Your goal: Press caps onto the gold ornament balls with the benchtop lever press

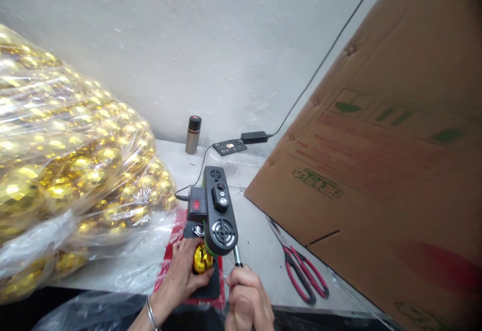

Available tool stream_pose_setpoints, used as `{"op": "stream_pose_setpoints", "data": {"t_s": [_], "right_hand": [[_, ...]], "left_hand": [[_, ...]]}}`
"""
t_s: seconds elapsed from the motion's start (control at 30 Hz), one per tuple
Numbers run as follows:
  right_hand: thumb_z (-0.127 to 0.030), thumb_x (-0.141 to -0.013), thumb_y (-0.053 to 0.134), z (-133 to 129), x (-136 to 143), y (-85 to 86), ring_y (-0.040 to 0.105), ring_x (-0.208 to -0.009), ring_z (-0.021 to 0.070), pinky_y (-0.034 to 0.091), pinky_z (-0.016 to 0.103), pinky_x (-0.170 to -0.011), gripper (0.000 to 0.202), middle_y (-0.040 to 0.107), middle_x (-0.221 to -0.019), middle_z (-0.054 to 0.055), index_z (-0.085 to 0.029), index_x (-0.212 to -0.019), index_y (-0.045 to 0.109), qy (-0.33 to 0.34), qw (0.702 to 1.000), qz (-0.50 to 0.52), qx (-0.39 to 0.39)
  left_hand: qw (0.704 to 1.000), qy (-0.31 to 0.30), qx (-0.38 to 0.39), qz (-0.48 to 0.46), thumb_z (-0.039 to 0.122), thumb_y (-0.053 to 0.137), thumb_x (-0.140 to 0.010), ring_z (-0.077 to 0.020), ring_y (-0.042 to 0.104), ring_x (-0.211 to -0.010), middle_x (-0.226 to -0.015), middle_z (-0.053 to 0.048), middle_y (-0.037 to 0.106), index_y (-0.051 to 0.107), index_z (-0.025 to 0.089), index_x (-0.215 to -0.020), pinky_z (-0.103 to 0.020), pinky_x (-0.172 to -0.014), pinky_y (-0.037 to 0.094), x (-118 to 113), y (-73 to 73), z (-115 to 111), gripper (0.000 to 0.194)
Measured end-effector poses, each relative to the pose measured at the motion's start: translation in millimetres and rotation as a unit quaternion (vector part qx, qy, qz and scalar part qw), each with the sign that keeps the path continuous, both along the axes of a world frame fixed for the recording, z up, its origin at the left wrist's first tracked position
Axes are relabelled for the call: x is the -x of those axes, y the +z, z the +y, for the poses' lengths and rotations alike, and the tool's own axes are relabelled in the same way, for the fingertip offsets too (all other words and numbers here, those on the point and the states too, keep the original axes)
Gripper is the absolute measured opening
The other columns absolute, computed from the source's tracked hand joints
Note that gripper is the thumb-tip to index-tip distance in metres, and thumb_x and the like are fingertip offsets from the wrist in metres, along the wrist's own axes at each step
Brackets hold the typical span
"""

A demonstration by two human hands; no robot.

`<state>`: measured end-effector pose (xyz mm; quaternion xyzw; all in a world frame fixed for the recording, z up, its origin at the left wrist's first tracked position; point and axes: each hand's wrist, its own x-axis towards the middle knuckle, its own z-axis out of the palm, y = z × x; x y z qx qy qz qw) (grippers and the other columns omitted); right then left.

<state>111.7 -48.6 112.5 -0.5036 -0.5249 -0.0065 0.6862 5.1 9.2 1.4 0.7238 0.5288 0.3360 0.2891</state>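
A black bench machine [228, 205] with round vents and a grey box on its left side stands in front of me. My left hand [181, 274], with a silver bangle at the wrist, is closed around a shiny gold faceted ball [203, 262] beside the machine's near lower end. Part of the ball is hidden by the fingers and the machine. Wrapped in a fist, my right hand [248, 298] grips a metal lever [237, 256] that comes out from the machine's near right side. Red plastic sheeting [168, 258] lies under the machine's dark base.
On the left bulges a clear bag of gold balls [86, 170]. A large cardboard box [376, 160] leans in from the right, with red-handled scissors [304, 273] beside it. Toward the wall stand a lidded bottle [193, 135], a dark patterned slab [229, 147] and a power adapter [254, 137].
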Motion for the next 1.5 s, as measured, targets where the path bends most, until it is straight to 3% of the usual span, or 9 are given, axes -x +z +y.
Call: {"op": "stream_pose_setpoints", "data": {"t_s": [0.1,0.23,0.43,0.73,1.0,1.2,1.5], "right_hand": [[-0.02,-0.109,0.038,5.6,-3.3,-7.9,0.056,-0.066,0.0108,0.051,0.03,-0.086,0.04,0.061,-0.071,-0.004,-0.023,-0.072,0.05,-0.006,1.0,-0.015,-0.015],[-0.022,-0.109,0.041,12.0,-6.8,-14.5,0.053,-0.055,0.0103,0.056,0.029,-0.079,0.041,0.058,-0.063,-0.005,-0.024,-0.068,0.05,-0.028,0.996,-0.039,-0.078],[-0.023,-0.11,0.041,3.2,-4.9,-16.4,0.059,-0.063,0.0107,0.058,0.032,-0.089,0.04,0.062,-0.07,-0.003,-0.023,-0.072,0.051,-0.008,1.0,-0.018,-0.014],[-0.019,-0.109,0.038,-2.3,-0.4,-9.6,0.058,-0.069,0.01,0.052,0.03,-0.098,0.038,0.06,-0.075,-0.005,-0.023,-0.074,0.051,0.005,1.0,0.002,0.012],[-0.019,-0.109,0.039,6.5,1.7,-10.9,0.052,-0.068,0.0094,0.051,0.03,-0.094,0.039,0.055,-0.074,-0.005,-0.022,-0.072,0.048,0.012,0.999,0.019,-0.035],[-0.017,-0.108,0.04,20.2,-10.3,-19.4,0.047,-0.059,0.0077,0.052,0.025,-0.081,0.04,0.051,-0.069,-0.006,-0.023,-0.069,0.045,0.022,0.991,-0.059,-0.115],[-0.016,-0.109,0.037,23.0,-16.7,-21.2,0.048,-0.06,0.0083,0.05,0.026,-0.077,0.039,0.051,-0.071,-0.006,-0.023,-0.071,0.044,0.03,0.989,-0.089,-0.115]], "left_hand": [[1.0,0.003,-0.004,0.002,0.028,0.08,-0.078,-0.0329,0.066,-0.103,-0.108,-0.008,0.075,0.069,0.024,-0.118,-0.047,-0.095,0.049,0.5,-0.9,-1.3,0.041],[1.0,0.005,-0.003,0.009,0.026,0.08,-0.079,-0.0324,0.066,-0.103,-0.108,-0.008,0.075,0.068,0.024,-0.118,-0.047,-0.096,0.049,0.4,-2.0,-2.9,0.041],[1.0,0.0,0.001,0.015,0.025,0.077,-0.08,-0.0329,0.065,-0.104,-0.109,-0.009,0.075,0.067,0.023,-0.118,-0.048,-0.096,0.048,-0.2,-0.2,-2.3,0.04],[1.0,0.003,0.009,0.016,0.026,0.078,-0.079,-0.0333,0.066,-0.102,-0.106,-0.008,0.075,0.068,0.023,-0.116,-0.05,-0.096,0.049,-0.6,3.6,-0.8,0.039],[0.999,-0.002,0.032,0.024,0.026,0.079,-0.079,-0.0357,0.065,-0.107,-0.111,-0.012,0.074,0.066,0.02,-0.115,-0.053,-0.098,0.048,-0.7,7.7,0.2,0.038],[0.998,-0.001,0.051,0.022,0.027,0.079,-0.08,-0.0352,0.064,-0.109,-0.113,-0.01,0.074,0.066,0.022,-0.115,-0.053,-0.101,0.047,-1.7,9.1,0.8,0.037],[1.0,0.003,0.016,-0.003,0.023,0.08,-0.077,-0.0356,0.068,-0.111,-0.116,-0.011,0.075,0.069,0.021,-0.118,-0.053,-0.102,0.049,-2.3,-0.5,3.6,0.043]]}}
